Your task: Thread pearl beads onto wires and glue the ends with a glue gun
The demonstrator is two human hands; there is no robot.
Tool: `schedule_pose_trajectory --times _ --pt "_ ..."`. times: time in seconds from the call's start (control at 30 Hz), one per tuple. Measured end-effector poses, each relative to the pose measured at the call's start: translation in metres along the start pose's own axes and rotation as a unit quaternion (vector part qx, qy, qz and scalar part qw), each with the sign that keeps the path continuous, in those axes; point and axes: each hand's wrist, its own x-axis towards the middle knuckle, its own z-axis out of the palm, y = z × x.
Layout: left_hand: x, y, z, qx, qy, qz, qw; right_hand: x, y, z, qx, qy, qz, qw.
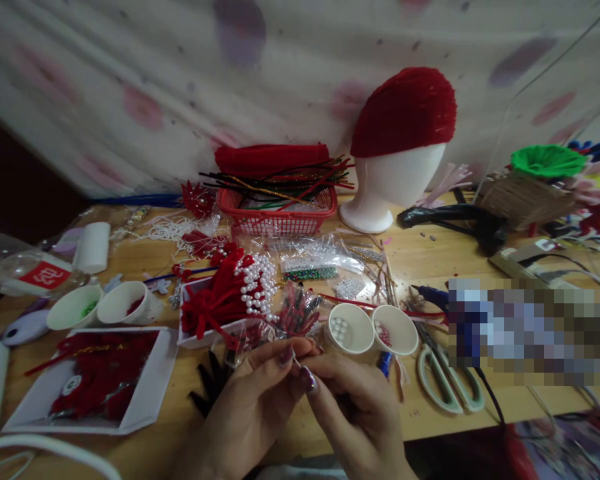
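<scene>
My left hand (253,407) and my right hand (353,410) meet at the near edge of the wooden table (415,257), fingertips pinched together on something very small and thin; I cannot tell what it is. Just beyond the fingers lie a clear bag of red pieces (297,310) and a white tray (186,337) holding red pipe-cleaner ornaments with white pearls (230,293). Two paper cups stand right of the fingers, one with white pearls (350,328), one with red beads (395,330).
White-handled scissors (450,383) lie to the right. A red basket of pipe cleaners (277,213) and a white foam head with a red hat (397,153) stand at the back. Two more cups (100,305) and a tray of red pieces (97,380) sit left.
</scene>
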Motion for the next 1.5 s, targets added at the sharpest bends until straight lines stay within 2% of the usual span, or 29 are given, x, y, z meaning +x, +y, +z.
schedule_pose_trajectory --times 0.17,0.4,0.6,0.73,0.9,1.07,1.3,1.5 --pt "-0.002 0.002 0.003 0.048 0.013 0.018 0.999 -0.001 -0.003 -0.001 0.018 0.016 0.004 1.000" --pt "-0.008 0.004 0.004 0.211 0.015 0.118 0.970 -0.002 -0.003 -0.005 0.017 -0.018 -0.006 1.000" --pt "-0.004 0.001 -0.002 0.148 0.022 0.101 0.984 -0.007 0.002 -0.005 -0.011 -0.030 -0.030 0.999" --pt "-0.004 0.001 0.003 0.141 0.037 0.100 0.984 -0.009 0.003 -0.007 -0.048 0.012 -0.057 0.997" --pt "-0.006 0.001 0.009 0.187 0.070 0.119 0.973 -0.006 0.000 -0.009 -0.032 -0.035 -0.054 0.997" --pt "-0.008 0.002 0.003 0.239 0.072 0.134 0.959 -0.013 0.003 -0.009 -0.057 0.004 -0.057 0.997" --pt "-0.012 0.002 -0.001 0.228 0.092 0.140 0.959 -0.010 0.002 -0.010 -0.005 -0.063 -0.011 0.998" --pt "-0.013 -0.003 -0.005 0.269 0.100 0.181 0.941 -0.008 -0.003 -0.009 0.006 -0.067 -0.027 0.997"
